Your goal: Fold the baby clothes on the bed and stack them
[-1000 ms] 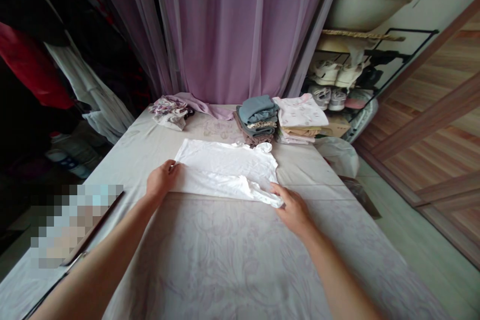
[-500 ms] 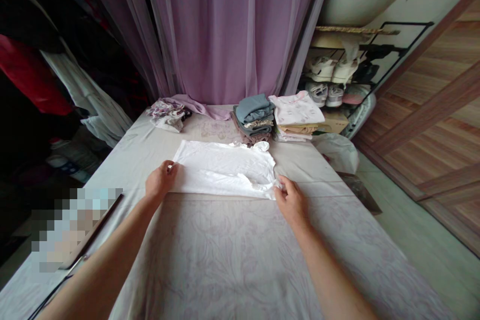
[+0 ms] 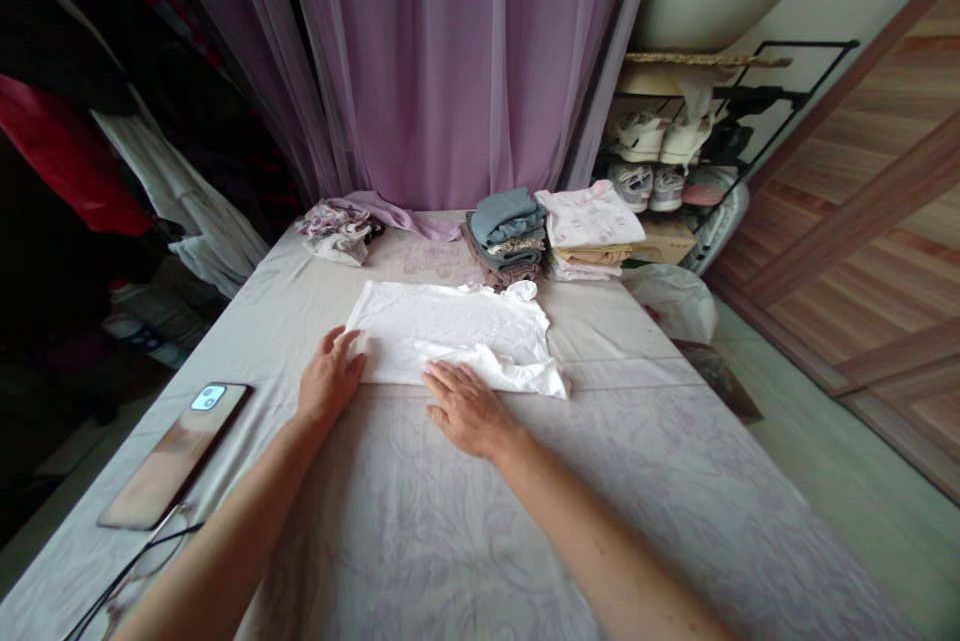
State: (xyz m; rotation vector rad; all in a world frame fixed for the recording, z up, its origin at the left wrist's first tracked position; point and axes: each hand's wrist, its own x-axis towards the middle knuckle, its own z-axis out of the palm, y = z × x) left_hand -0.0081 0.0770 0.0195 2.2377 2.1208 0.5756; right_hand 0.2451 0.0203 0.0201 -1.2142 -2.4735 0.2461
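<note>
A white shirt (image 3: 442,316) lies spread on the bed cover, its near side folded over in a long strip and a ruffled edge at its right. My left hand (image 3: 330,376) rests at the garment's near left corner, fingers loosely bent and apart, touching the cloth. Flat on the near edge, around its middle, lies my right hand (image 3: 465,406) with the fingers stretched out. Neither hand grips anything that I can see.
Behind the shirt stand a stack of grey and brown clothes (image 3: 510,236) and a pile topped by a pink-trimmed white garment (image 3: 589,216). Crumpled patterned cloth (image 3: 341,229) sits at the back left. A phone (image 3: 176,456) and glasses (image 3: 161,551) lie by my left forearm.
My right hand has let go of the shirt's right corner and moved left to lie flat on its near edge. My left hand has loosened its pinch at the left corner.
</note>
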